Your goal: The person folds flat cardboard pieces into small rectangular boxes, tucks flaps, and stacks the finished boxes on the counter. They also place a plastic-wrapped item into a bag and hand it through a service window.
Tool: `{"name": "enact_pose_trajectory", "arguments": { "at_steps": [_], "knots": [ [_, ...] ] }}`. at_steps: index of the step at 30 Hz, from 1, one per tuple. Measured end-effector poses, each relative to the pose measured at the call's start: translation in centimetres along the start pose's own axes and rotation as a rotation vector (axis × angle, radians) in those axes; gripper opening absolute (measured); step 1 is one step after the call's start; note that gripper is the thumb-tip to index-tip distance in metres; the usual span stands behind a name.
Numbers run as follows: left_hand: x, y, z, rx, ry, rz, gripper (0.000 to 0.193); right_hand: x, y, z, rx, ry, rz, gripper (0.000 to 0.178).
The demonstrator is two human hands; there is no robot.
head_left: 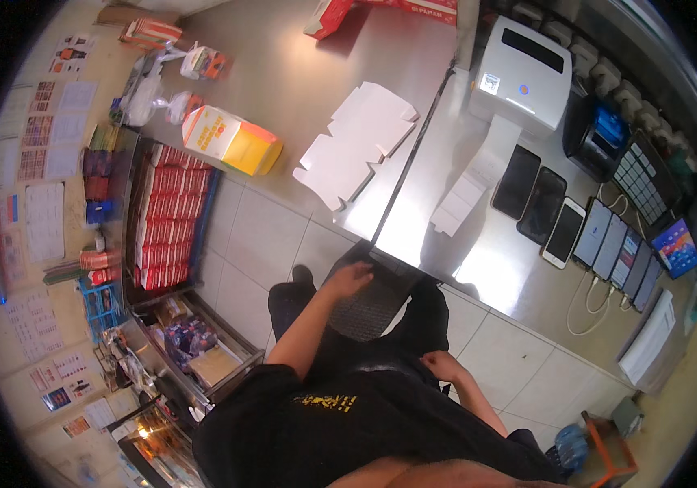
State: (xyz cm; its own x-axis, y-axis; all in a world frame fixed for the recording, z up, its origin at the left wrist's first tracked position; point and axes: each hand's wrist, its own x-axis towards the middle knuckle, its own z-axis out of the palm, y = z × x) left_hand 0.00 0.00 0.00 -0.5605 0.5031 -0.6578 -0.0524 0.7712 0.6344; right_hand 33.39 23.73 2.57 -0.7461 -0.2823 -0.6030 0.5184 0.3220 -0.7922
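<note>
My left hand [351, 279] hovers above my left thigh, just off the near edge of the steel counter. Its fingers are loosely stretched and nothing shows in them. By my right hip, my right hand [442, 366] rests against the dark trousers with curled fingers; whether anything is inside them is hidden. On the counter ahead lies a flat white cardboard sheet [356, 145] with cut flaps, nearest to my left hand. Left of it a yellow, white and orange carton [233, 141] lies on its side. Neither hand touches these.
A white label printer [519, 75] with a paper strip [464, 195] hanging out stands at right. Several phones [564, 232] lie in a row beside it, some cabled. Stacked red boxes [173, 215] fill a rack at left, above an open drawer [202, 346].
</note>
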Motion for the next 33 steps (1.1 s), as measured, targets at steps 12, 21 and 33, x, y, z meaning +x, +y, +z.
{"name": "enact_pose_trajectory", "arguments": {
  "at_steps": [12, 21, 33],
  "knots": [
    [11.3, 17.3, -16.0, 0.668, 0.623, 0.578, 0.066, 10.5, -4.1, 4.7, 0.338, 0.137, 0.355, 0.019],
    [15.8, 13.2, -21.3, 0.216, 0.193, 0.511, 0.043, 11.1, -1.1, 9.4, 0.458, 0.113, 0.276, 0.018],
    [13.5, 14.6, -19.1, 0.536, 0.422, 0.552, 0.027, 10.8, -6.2, 8.9, -0.105, 0.302, 0.340, 0.020]
  ]
}}
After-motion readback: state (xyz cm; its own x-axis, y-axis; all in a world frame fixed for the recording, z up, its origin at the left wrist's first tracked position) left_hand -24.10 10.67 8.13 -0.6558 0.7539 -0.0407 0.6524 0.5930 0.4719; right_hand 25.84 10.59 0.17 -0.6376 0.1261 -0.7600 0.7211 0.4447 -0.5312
